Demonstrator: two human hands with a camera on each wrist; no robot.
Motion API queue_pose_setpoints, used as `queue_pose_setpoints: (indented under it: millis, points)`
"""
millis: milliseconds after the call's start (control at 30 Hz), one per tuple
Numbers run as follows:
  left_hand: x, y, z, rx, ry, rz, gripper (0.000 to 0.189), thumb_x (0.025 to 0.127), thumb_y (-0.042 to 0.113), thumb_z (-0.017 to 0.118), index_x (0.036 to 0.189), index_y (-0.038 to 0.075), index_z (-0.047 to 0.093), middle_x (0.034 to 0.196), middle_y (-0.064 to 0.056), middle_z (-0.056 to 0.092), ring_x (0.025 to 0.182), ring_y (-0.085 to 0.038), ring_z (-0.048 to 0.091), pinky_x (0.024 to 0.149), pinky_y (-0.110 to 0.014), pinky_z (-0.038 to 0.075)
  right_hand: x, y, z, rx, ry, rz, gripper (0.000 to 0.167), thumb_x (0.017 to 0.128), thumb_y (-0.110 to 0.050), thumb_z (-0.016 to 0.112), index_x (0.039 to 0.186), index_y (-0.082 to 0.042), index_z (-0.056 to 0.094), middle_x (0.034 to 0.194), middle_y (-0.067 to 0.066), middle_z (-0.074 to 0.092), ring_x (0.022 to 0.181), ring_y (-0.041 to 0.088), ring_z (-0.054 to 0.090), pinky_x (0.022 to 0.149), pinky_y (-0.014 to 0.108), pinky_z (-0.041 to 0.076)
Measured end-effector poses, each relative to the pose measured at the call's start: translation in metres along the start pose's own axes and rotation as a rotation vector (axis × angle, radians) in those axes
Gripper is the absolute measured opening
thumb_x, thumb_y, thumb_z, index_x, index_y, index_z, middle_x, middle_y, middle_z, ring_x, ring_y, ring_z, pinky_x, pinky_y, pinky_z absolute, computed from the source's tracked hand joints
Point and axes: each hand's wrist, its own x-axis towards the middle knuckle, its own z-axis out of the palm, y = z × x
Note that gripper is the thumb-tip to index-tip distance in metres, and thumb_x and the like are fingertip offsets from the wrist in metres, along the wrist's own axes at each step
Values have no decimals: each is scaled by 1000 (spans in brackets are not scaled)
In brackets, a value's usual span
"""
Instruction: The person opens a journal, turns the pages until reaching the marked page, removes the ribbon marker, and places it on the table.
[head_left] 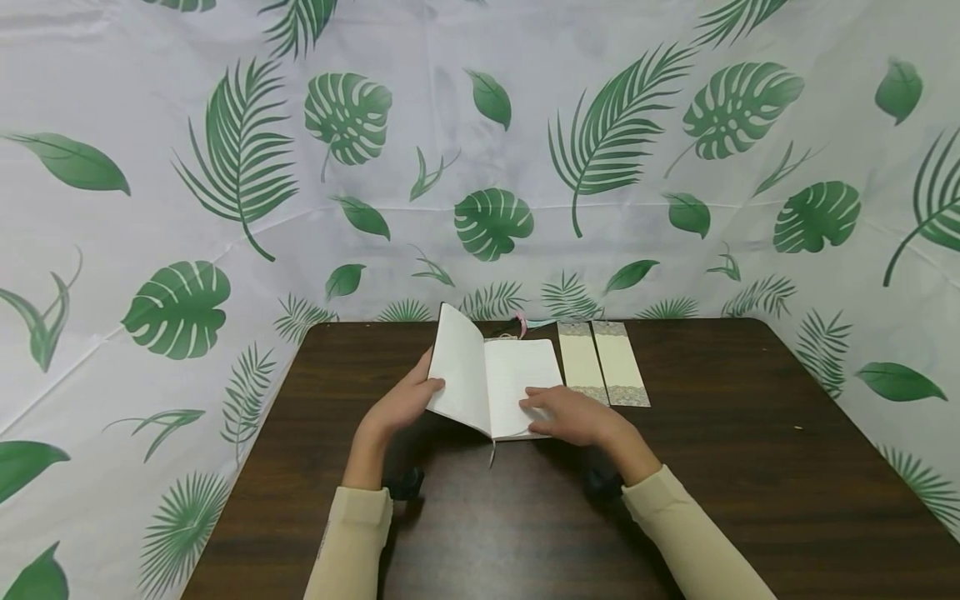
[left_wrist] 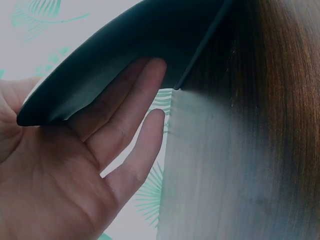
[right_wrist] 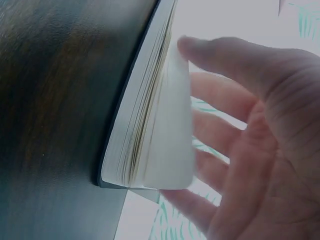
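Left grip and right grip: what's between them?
The open notebook, its left page raised, spans from the left grip to the right grip; the head view shows it.

Left sleeve (head_left: pixel 351 542) and right sleeve (head_left: pixel 693 533), both cream and long.
Each stops short of the bare left hand (head_left: pixel 397 406) and right hand (head_left: pixel 573 414); dark marks (head_left: pixel 323 540), too small to read, line the left one's left edge. A black device (head_left: pixel 405 484) sits at the left wrist, a second device (head_left: pixel 602 483), dimmer, at the right.

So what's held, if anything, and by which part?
A notebook: the left hand grips the raised cover by its outer edge; the right hand has a page by its outer edge, between thumb and fingers.
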Motion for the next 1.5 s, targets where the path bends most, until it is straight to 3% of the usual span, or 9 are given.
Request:
queue_pose_setpoints:
  millis: [200, 367, 533, 733, 900, 1000, 1067, 1233, 1500]
  points:
    - [1, -1, 0, -13, -1, 6, 77, 109, 4, 35, 173, 8, -8, 182, -14, -4, 158, -36, 17, 128, -58, 18, -2, -10, -2, -55, 76, -13, 5, 103, -15, 71, 102, -16, 76, 111, 2, 76, 94, 19, 69, 86, 43, 57]
    - [0, 0, 0, -12, 3, -4, 76, 109, 6, 35, 173, 7, -7, 181, -15, -2, 157, -37, 19, 127, -58, 19, 0, -15, -1, -162, 98, 2, 18, 99, -11, 73, 86, -21, 68, 93, -6, 63, 76, 9, 53, 73, 35, 50]
    - [0, 0, 1, -15, 0, -10, 75, 109, 7, 34, 172, 6, -6, 180, -17, 2, 153, -39, 24, 125, -57, 22, 1, -12, -2, -225, 125, 21, 9, 96, -12, 76, 103, -17, 72, 109, 0, 70, 90, 19, 63, 81, 43, 54]
    - [2, 0, 2, -12, -4, -13, 74, 109, 6, 34, 172, 4, -5, 178, -19, 7, 149, -39, 27, 123, -55, 24, -3, -7, -12, -166, 260, 48, 50, 92, -13, 80, 140, -10, 66, 153, 18, 60, 132, 42, 62, 102, 60, 52]
    - [1, 0, 1, -7, -1, -18, 73, 109, 7, 34, 172, 4, -4, 176, -21, 12, 147, -40, 29, 122, -56, 24, 0, -5, -15, 63, 398, 136, 103, 94, -23, 84, 172, -5, 19, 176, 24, 25, 157, 48, 35, 120, 64, 40]
    - [1, 0, 0, -5, 3, -19, 73, 109, 7, 34, 172, 4, -4, 176, -20, 11, 148, -40, 28, 123, -56, 24, 6, -10, -11, 267, 433, 195, 122, 98, -31, 80, 171, -7, -14, 179, 25, 11, 162, 46, 27, 122, 65, 36]
    - [1, 0, 0, -2, 7, -20, 73, 109, 8, 35, 172, 4, -3, 176, -20, 11, 148, -40, 28, 123, -57, 23, 11, -15, -5, 400, 418, 230, 122, 101, -34, 76, 169, -9, -22, 179, 25, 8, 161, 44, 31, 120, 63, 40]
    - [1, -1, 0, -2, 2, -18, 71, 110, 9, 35, 171, 3, 0, 172, -22, 16, 144, -40, 31, 120, -55, 27, 17, -32, 14, 562, 288, 207, 101, 107, -39, 66, 174, -11, -5, 177, 24, 24, 148, 42, 52, 112, 59, 50]
    - [2, 0, 2, -9, 16, -31, 66, 113, 16, 34, 170, 3, 3, 167, -24, 25, 141, -40, 43, 118, -56, 37, 19, -50, 32, 547, 184, 49, 71, 109, -34, 63, 171, -16, 31, 163, 20, 50, 136, 40, 61, 108, 58, 53]
